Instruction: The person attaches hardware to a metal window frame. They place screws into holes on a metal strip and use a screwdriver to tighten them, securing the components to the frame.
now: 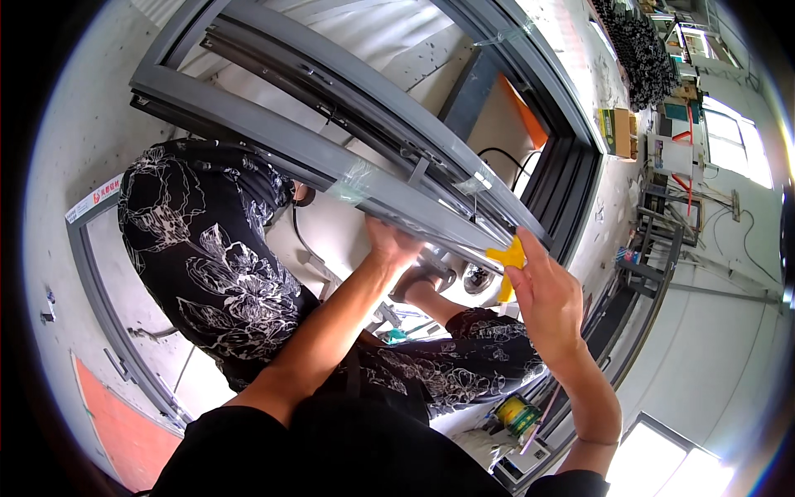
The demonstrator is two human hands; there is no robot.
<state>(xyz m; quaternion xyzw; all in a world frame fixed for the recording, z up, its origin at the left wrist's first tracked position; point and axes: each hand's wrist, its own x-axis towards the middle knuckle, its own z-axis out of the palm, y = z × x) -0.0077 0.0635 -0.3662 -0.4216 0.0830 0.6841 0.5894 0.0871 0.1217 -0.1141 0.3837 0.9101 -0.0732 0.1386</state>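
Note:
My right hand (545, 290) is closed around the yellow handle (507, 258) of a T-handled tool. The tool's thin metal shaft runs leftward along the near bar of a grey metal window or door frame (273, 124). Against the lower side of that bar, close to the shaft, is my left hand (391, 240). Its fingers are curled together, and what they grip is hidden. Clear tape (352, 180) is wrapped around the bar above my left hand. The frame lies tilted across in front of me, its parallel bars ending at a dark corner on the right.
My legs in black patterned trousers (215, 248) are bent below the frame. Another grey frame (99, 273) stands at the left. An orange panel (124, 422) lies lower left. At the right are a cardboard box (621, 132), a metal rack (654, 290) and a yellow-green spool (517, 414).

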